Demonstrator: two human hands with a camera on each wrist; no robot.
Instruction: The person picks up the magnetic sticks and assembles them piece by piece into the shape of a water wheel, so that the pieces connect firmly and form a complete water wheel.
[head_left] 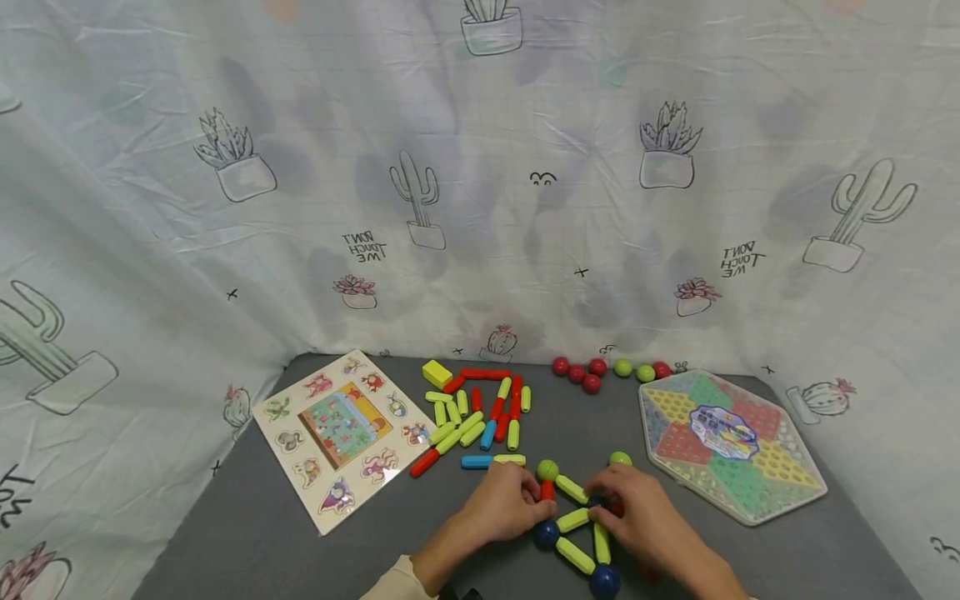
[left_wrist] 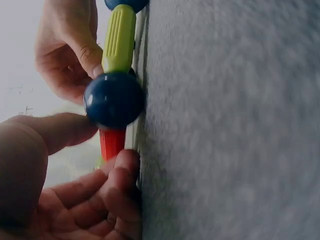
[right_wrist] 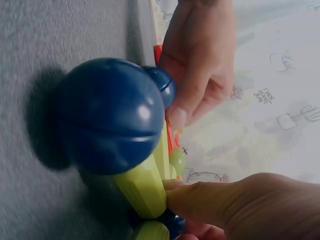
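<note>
A flat frame of magnetic rods and balls lies between the hands in the head view. Yellow-green rods point(head_left: 575, 556) link a left blue ball point(head_left: 546, 534), a near blue ball point(head_left: 604, 582) and a middle blue ball point(head_left: 597, 502), partly covered by fingers. A red rod point(head_left: 548, 490) joins the left blue ball to a green ball point(head_left: 547, 471). My left hand point(head_left: 501, 502) pinches the red rod, its thumb against the left blue ball. With thumb and fingertips, my right hand point(head_left: 637, 510) grips the middle blue ball; a red piece beneath is mostly hidden.
Loose rods point(head_left: 472, 433) in yellow-green, red and blue lie behind the left hand, near a yellow block point(head_left: 437, 373). Red and green balls point(head_left: 592, 383) sit at the back. A picture puzzle board point(head_left: 315, 492) lies left, a hexagonal game board point(head_left: 750, 508) right.
</note>
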